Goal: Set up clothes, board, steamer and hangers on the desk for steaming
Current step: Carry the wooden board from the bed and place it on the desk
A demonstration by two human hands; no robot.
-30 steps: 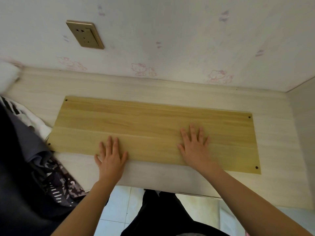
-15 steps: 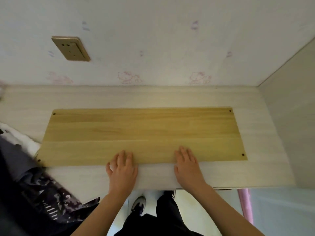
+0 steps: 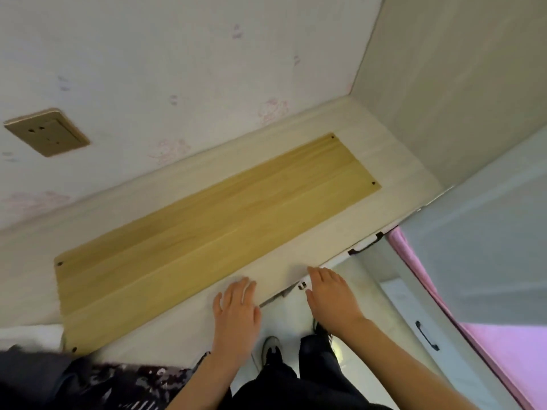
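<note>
The wooden board [image 3: 216, 229] lies flat on the pale desk [image 3: 393, 161], with its long side running along the wall [image 3: 177, 54]. It sits in the middle of the desk, with bare desk all around it, so I think it is put there to make a firm, smooth spot for the clothes. It has small holes at its corners. Both hands are at the near edge of the desk, and neither one touches the board. The left hand [image 3: 236, 312] is flat, palm down, with its fingers straight and close together, and its fingertips sit just beside the near edge of the board. The right hand [image 3: 331, 300] is flat too, with its fingers held together, and it hangs past the desk edge over the floor. Neither hand holds anything. To me the hands look done with the board, since it lies straight and needs no more pushing. Some clothes [image 3: 97, 383], dark with a light pattern, sit in a heap at the near left corner, close to the board's left end. They are handy there for the next step. A wall socket [image 3: 47, 131] is on the wall at the far left, which should be good for plugging in a steamer. I see no steamer and no hangers, so those likely have to be fetched.
</note>
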